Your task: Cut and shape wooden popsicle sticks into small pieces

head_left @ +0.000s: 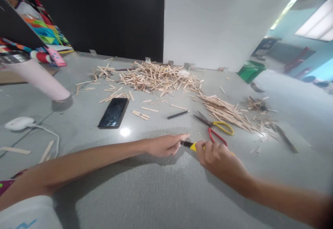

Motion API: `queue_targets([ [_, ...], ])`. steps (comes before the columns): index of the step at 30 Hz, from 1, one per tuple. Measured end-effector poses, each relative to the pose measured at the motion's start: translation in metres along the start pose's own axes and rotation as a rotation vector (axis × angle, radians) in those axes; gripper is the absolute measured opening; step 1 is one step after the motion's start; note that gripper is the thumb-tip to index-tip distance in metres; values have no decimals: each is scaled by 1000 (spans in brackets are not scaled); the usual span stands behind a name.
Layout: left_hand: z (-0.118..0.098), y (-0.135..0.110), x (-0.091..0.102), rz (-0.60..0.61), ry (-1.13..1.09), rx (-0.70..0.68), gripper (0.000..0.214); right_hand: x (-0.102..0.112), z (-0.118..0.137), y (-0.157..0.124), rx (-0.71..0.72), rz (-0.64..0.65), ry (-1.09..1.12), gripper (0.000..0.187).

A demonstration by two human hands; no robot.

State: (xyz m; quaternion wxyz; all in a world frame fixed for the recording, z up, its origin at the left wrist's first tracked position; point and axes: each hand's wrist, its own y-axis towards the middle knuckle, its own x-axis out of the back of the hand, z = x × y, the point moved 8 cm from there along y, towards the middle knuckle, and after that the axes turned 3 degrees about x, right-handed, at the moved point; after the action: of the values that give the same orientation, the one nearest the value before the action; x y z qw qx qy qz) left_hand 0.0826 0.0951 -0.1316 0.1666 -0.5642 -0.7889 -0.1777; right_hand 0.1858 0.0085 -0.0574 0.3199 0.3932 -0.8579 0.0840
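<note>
My right hand [217,154] is wrapped round a yellow and black utility knife [191,145], its dark end pointing left. That end reaches the fingertips of my left hand [165,145], which are pinched together low over the table. What they pinch, if anything, is too small and hidden to make out. Beyond my right hand lie scissors [214,123] with one yellow and one red handle, blades apart. A dark pen-like stick [178,114] rests left of the scissors. Several flat wooden craft sticks [141,115] lie past my left hand, near a black phone [113,113].
A large heap of craft sticks [158,76] lies against the upright board [213,20] at the back. A second pile [223,111] stretches to the right. At left are a pink tumbler [39,78] and a white charger [19,123] with cable. A white container [28,213] stands at front left.
</note>
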Motion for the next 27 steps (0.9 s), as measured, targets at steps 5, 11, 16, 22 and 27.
queue_targets([
  [5,-2,1,0,13,-5,20,61,-29,-20,4,118,-90,110,22],
  [11,-5,1,0,35,-35,55,51,-38,-27,5,148,-119,130,23],
  [16,-2,2,-1,45,-83,78,53,-37,-26,6,161,-115,123,23],
  [22,-1,-1,0,74,-249,179,33,-31,-25,3,176,-116,86,15],
  [27,-1,-1,-4,162,-504,255,29,-9,-30,0,220,-197,34,15],
])
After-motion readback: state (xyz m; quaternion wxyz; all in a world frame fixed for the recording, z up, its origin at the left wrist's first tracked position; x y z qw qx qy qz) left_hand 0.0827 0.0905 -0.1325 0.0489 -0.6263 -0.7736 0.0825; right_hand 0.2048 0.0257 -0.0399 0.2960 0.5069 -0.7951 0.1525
